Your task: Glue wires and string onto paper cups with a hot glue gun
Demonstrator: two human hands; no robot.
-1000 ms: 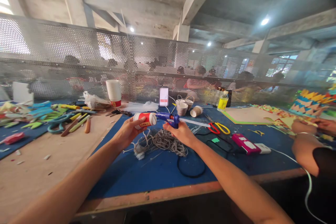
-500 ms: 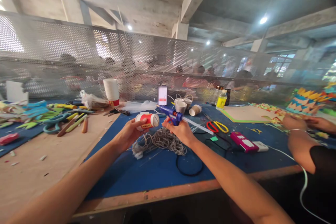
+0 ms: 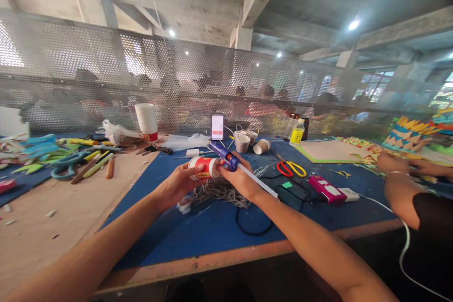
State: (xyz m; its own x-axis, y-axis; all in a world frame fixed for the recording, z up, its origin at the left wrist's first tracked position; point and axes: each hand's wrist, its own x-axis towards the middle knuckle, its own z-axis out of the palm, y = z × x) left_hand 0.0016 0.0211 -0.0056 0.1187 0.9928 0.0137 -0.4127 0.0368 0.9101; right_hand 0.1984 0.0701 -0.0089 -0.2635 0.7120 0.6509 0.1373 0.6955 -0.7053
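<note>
A red and white paper cup (image 3: 208, 168) lies sideways in my left hand (image 3: 179, 180), whose thumb and fingers are closed round it. My right hand (image 3: 240, 174) grips a blue glue gun (image 3: 223, 153) with a long white glue stick out of its back end; the nozzle points up and to the left. The fingertips of my right hand are at the cup's right end. Below both hands a tangle of grey cord (image 3: 226, 193) lies on the blue mat (image 3: 170, 240), partly hidden by them.
Scissors (image 3: 290, 168), a magenta box (image 3: 327, 189), a yellow bottle (image 3: 297, 133) and cord-wrapped cups (image 3: 242, 142) stand or lie right of centre. Stacked cups (image 3: 146, 120) and tools (image 3: 99, 165) are at the left. Another person's hands (image 3: 392, 165) are at the far right.
The cup in my left hand has moved right, up against my right hand. The glue gun has shifted slightly left. The view has turned a little.
</note>
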